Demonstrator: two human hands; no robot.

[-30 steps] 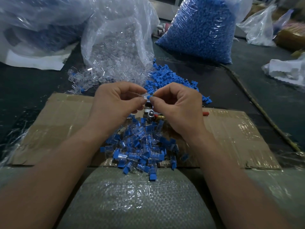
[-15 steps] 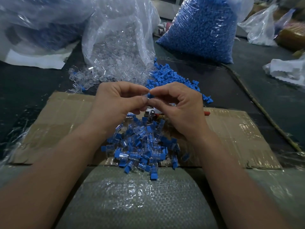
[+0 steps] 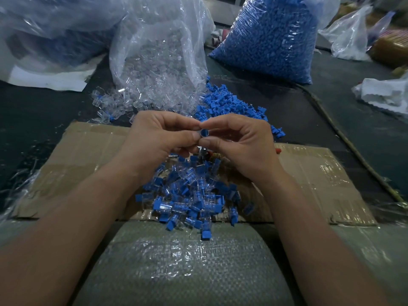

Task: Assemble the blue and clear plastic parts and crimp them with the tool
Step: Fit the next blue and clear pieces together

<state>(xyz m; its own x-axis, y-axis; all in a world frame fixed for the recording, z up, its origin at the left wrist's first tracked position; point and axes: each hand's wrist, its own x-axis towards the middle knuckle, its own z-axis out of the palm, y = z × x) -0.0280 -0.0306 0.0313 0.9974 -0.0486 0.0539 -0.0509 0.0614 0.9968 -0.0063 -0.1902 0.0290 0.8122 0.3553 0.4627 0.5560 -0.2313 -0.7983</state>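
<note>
Left hand (image 3: 159, 138): raised over the cardboard, thumb and forefinger pressed together on the near-left end of the small blue part; other fingers curled.
Right hand (image 3: 240, 146): thumb and forefinger pinching the same piece from the right, fingertips of both hands touching.
Blue part (image 3: 204, 132): held between both hands, above the finished pile; only a short blue stub visible.
Clear part: cannot tell whether already seated on the blue one; hidden by fingertips.
Handling, as judged: very light, stiff moulded plastic, smooth and likely slippery, small enough to spring out of a loose pinch; clear shell probably thin and prone to cracking under a skewed squeeze.
Where to hold, as judged: across the flat sides with fingertips, leaving the mating end free; pushing straight along the axis.
Crimp tool (image 3: 206, 153): lying on the cardboard just under the hands, mostly hidden; metal head and a red handle tip (image 3: 277, 150) showing.
Finished pile (image 3: 189, 195): blue-and-clear pieces heaped on the cardboard sheet (image 3: 320, 173), a few spilling onto the woven sack (image 3: 176, 261) nearest the camera.
Clear-parts bag (image 3: 159, 58): open plastic bag, clear pieces spilling out at its mouth onto the dark tabletop.
Loose blue parts (image 3: 231, 107): heap beside the clear bag, behind the right hand.
Blue-parts bag (image 3: 271, 38): large, full, standing further back.
</note>
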